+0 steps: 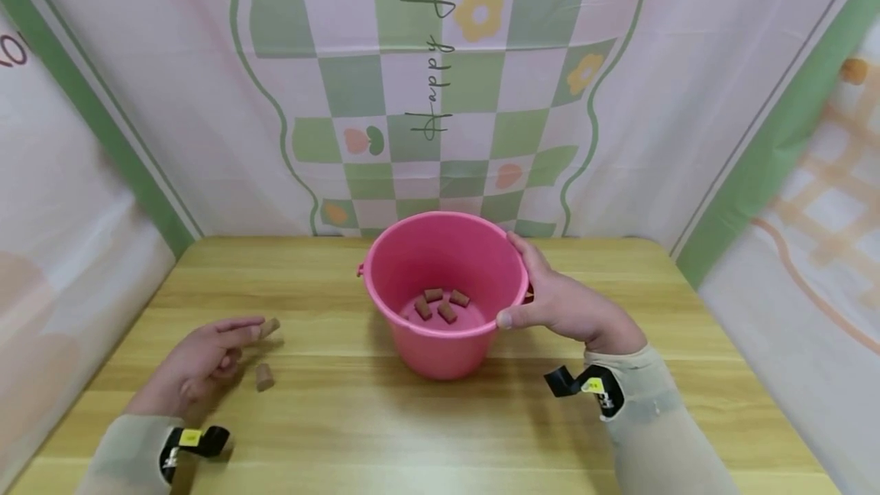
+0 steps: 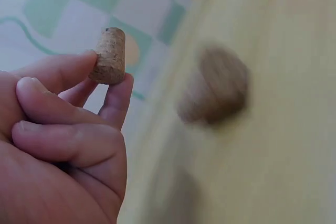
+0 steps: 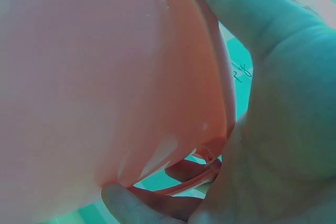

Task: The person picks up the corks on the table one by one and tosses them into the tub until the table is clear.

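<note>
My left hand pinches a small tapered cork between its fingertips, at the left of the table. Just below that hand a second cork stands on the wood; it looks blurred in the left wrist view. The pink plastic bucket is at the middle of the table, with several brown corks lying on its bottom. My right hand grips the bucket's right rim, thumb at the near side. In the right wrist view, fingers reach round the wall near the pink handle.
The wooden table ends at a hanging cloth with green and white checks behind it. More patterned cloth hangs on the left and right sides. A black wrist camera mount sits on each sleeve.
</note>
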Demonstrator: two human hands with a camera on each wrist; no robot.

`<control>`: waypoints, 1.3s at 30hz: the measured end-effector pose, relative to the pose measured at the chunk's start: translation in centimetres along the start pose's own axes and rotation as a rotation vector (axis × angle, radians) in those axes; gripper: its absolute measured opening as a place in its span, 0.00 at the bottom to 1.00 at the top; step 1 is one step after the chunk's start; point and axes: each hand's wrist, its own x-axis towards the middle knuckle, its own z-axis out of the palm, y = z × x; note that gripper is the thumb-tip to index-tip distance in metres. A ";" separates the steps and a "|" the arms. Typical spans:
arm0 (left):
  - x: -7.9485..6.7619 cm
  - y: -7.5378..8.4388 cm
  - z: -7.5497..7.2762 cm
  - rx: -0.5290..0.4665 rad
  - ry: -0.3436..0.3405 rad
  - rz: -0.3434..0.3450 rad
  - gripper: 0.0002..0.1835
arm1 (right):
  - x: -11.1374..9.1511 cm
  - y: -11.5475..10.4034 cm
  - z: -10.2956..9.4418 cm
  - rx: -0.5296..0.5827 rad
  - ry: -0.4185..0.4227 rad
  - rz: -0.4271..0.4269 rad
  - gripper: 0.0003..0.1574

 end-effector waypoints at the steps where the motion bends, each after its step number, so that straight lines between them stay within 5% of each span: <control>1: -0.2 0.5 0.2 -0.012 -0.022 0.018 0.19 | 0.0 0.0 0.0 -0.002 -0.002 -0.004 0.77; 10: -1.2 4.3 2.6 -0.148 -0.224 0.163 0.10 | 0.0 -0.1 0.0 -0.001 0.011 0.001 0.78; 15: -2.0 6.3 4.9 -0.178 -0.281 0.210 0.11 | -0.1 -0.1 -0.1 -0.012 0.002 -0.006 0.77; 26: -2.1 10.3 10.5 -0.055 -0.272 0.229 0.15 | 0.0 -0.1 0.0 0.003 -0.010 0.004 0.77; 39: -0.9 11.8 13.7 -0.009 -0.286 0.253 0.16 | 0.0 0.1 0.0 -0.010 -0.008 0.013 0.78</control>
